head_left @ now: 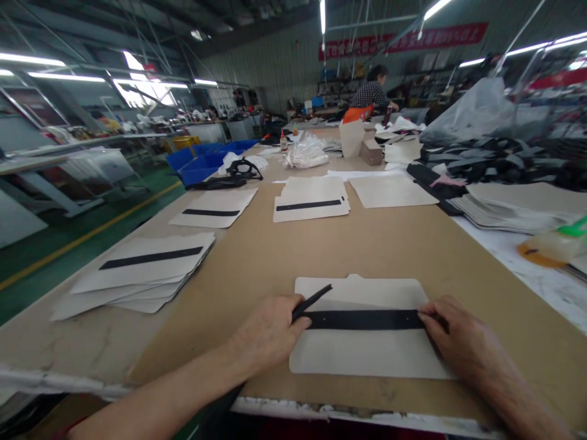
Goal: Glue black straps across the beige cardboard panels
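In front of me lies a pale beige panel (367,355) with rounded corners and a small tab on its far edge. A black strip (362,319) stretches straight across it, with two small light dots near its ends. My left hand (270,330) is closed on the strip's left end. From the same hand a thin, dark, stick-like piece (316,299) juts up to the right; its kind I cannot make out. My right hand (461,336) pinches the strip's right end between thumb and fingers.
Stacked panels with black strips (147,269) lie at the left. Farther back are more panels (312,198) and a plain panel (392,191). A bottle with amber contents (548,249) stands right. Blue bins (202,162) flank the table; a person (369,98) works beyond.
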A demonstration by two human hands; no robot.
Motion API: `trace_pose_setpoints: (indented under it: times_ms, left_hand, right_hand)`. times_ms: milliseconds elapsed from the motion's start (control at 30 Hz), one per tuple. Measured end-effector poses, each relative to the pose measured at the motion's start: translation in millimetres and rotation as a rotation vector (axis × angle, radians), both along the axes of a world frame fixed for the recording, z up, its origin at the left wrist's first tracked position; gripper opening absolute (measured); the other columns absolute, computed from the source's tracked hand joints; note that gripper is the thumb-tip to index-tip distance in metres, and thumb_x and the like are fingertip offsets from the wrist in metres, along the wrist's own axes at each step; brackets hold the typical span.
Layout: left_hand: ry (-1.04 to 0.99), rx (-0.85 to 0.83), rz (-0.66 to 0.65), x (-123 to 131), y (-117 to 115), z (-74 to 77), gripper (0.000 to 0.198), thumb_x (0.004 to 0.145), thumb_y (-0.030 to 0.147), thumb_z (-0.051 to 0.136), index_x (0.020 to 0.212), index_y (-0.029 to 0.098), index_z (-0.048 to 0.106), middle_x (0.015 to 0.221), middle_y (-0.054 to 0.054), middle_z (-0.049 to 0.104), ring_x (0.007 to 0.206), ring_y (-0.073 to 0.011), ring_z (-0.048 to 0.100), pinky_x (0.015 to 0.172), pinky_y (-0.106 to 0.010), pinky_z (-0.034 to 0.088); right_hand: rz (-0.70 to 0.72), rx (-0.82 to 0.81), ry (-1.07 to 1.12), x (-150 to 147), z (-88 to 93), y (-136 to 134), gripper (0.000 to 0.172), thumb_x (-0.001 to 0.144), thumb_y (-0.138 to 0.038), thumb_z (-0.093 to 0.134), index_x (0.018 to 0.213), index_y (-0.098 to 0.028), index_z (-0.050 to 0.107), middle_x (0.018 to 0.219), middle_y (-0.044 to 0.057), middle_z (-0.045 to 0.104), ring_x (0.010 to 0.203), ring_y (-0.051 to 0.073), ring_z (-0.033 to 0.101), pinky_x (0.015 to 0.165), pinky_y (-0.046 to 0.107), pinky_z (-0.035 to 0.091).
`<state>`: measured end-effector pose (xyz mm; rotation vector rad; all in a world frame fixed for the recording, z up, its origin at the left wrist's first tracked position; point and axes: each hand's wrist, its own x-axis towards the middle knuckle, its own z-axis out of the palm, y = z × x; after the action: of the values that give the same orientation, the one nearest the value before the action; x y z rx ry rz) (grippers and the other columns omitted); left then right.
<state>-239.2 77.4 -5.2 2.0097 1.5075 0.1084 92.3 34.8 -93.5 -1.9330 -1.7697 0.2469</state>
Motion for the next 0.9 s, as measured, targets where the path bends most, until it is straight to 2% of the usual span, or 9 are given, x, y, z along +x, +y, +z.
trace_pose_setpoints:
  times_ms: [167,333,500,700,833,900]
  left_hand:
    - [-0.014,-0.063,0.033,-0.6,17.9,-9.5,0.021,0.078,0.033,0.057,0.09,0.018,0.067,0.08,-0.002,0.07,0.08,-0.0209,0.066,0.068,-0.028,0.044]
    - [-0.004,-0.069,0.057,-0.8,21.9,-14.9,0.016,0.076,0.033,0.059,0.082,0.019,0.063,0.067,0.001,0.061,0.071,-0.0184,0.062,0.061,-0.027,0.039]
    - [0.0,-0.054,0.052,-0.2,22.1,-17.9,0.016,0.076,0.033,0.059,0.082,0.019,0.063,0.073,0.0,0.063,0.071,-0.0175,0.061,0.061,-0.027,0.037]
    - [0.057,-0.034,0.057,0.0,24.0,-23.6,0.021,0.076,0.034,0.061,0.088,0.018,0.063,0.08,-0.004,0.067,0.076,-0.0205,0.063,0.062,-0.028,0.041]
    - [0.106,0.121,0.047,3.3,19.2,-24.6,0.021,0.077,0.031,0.062,0.094,0.018,0.063,0.097,-0.007,0.066,0.089,-0.0234,0.065,0.075,-0.032,0.048]
    - [0.134,0.202,-0.018,6.6,13.9,-24.7,0.018,0.081,0.025,0.058,0.096,0.018,0.064,0.107,-0.007,0.064,0.092,-0.023,0.065,0.08,-0.033,0.049]
  right_hand:
    - [-0.009,-0.002,-0.021,3.5,-5.2,1.2,0.025,0.085,-0.041,0.045,0.078,-0.026,0.063,0.085,0.005,0.066,0.077,0.023,0.064,0.072,0.038,0.048]
    - [-0.006,-0.016,-0.027,5.7,-8.2,1.6,0.025,0.086,-0.043,0.044,0.081,-0.026,0.063,0.087,0.005,0.067,0.08,0.024,0.065,0.074,0.038,0.048]
    - [-0.007,0.004,-0.038,7.4,-8.6,1.5,0.025,0.084,-0.044,0.046,0.079,-0.027,0.063,0.085,0.006,0.067,0.077,0.024,0.063,0.071,0.038,0.048]
    - [0.007,0.019,-0.047,9.7,-10.0,2.2,0.024,0.084,-0.043,0.046,0.078,-0.027,0.063,0.086,0.006,0.067,0.077,0.024,0.063,0.07,0.037,0.048]
    - [0.011,0.01,-0.066,8.3,-10.3,2.3,0.024,0.085,-0.041,0.045,0.08,-0.026,0.063,0.087,0.005,0.067,0.078,0.023,0.064,0.071,0.037,0.048]
    - [0.031,0.007,-0.085,6.1,-7.7,2.1,0.024,0.087,-0.04,0.045,0.081,-0.025,0.063,0.087,0.005,0.066,0.077,0.022,0.064,0.072,0.037,0.049]
